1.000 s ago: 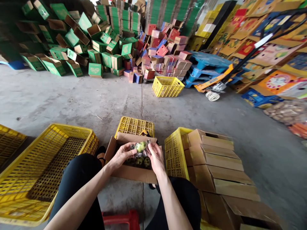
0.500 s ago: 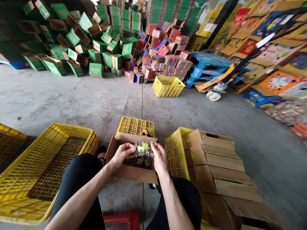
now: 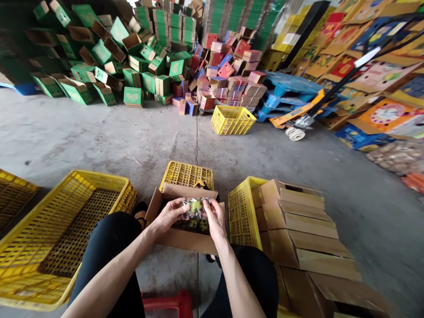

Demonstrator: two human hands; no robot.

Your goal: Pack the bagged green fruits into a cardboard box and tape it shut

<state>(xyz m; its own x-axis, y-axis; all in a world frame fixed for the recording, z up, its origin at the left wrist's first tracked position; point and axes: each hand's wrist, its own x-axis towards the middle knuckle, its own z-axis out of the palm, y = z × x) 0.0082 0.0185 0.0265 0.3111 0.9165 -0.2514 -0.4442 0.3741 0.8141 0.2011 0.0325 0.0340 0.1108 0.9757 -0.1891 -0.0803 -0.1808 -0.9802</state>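
Scanning around the open cardboard box (image 3: 185,240) remotely, I see a long yellow crate (image 3: 89,221) at its left, brown cartons (image 3: 311,225) at its right and a gridded crate (image 3: 187,173) just beyond. My left hand (image 3: 170,213) and right hand (image 3: 215,216) pinch opposite ends of a clear-wrapped green item (image 3: 196,206) above the box, forearms (image 3: 111,271) angled inward.

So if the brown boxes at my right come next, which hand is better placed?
Probably the right hand: it's nearer the brown boxes, while the left hand sits farther across. Both hands are holding the clear-wrapped green item, though.
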